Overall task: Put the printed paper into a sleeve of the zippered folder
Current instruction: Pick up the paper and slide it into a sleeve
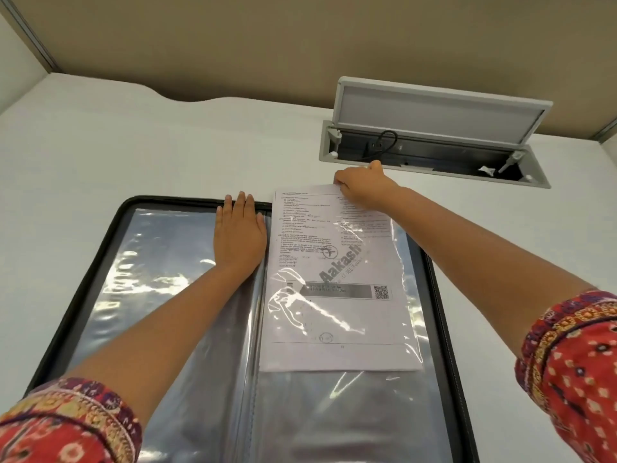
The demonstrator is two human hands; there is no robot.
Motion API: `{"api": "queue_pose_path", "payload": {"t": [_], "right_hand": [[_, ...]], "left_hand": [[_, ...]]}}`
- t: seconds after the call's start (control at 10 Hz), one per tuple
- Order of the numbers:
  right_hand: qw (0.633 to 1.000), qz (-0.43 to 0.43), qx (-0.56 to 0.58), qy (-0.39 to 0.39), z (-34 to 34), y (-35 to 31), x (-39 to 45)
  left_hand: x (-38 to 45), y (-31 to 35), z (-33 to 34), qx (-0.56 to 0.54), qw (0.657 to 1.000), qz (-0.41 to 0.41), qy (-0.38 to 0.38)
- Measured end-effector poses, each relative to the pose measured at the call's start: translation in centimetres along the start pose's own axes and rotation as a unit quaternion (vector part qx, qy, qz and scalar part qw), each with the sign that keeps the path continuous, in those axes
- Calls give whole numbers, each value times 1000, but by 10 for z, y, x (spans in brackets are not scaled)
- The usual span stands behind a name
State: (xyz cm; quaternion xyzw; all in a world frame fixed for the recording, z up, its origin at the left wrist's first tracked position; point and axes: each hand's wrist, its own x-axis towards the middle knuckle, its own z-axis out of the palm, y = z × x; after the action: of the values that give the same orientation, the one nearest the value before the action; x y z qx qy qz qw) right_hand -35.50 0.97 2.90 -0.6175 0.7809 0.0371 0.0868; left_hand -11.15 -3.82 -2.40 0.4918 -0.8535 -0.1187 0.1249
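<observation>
Folder: zippered folder lies open flat at the near edge of the white desk, clear sleeves up.
Paper: printed paper sits partly inside the right-hand sleeve, its top edge past the folder's far rim.
Left hand: left hand flat, fingers together, pressing the left-hand sleeve beside the spine.
Right hand: right hand pinches the paper's far right corner.
Far right: cable box recessed in the desk, lid up.
</observation>
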Motion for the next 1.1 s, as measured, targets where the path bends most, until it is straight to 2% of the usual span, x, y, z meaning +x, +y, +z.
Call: {"api": "queue_pose_path", "payload": {"t": [0.4,0.5,0.8,1.1], "right_hand": [[995,-75,-50,-42,6,-29,-51],[994,-85,-71,-23,1,-29,-58],[997,-37,20,69,3,-28,-66],[999,-2,51,12,14,-19,-81]], "left_hand": [[1,0,-1,27,1000,-9,-8],[1,0,-1,24,1000,-5,-5],[1,-2,0,21,1000,-1,-4],[2,-4,2,10,1000,3,-2]]}}
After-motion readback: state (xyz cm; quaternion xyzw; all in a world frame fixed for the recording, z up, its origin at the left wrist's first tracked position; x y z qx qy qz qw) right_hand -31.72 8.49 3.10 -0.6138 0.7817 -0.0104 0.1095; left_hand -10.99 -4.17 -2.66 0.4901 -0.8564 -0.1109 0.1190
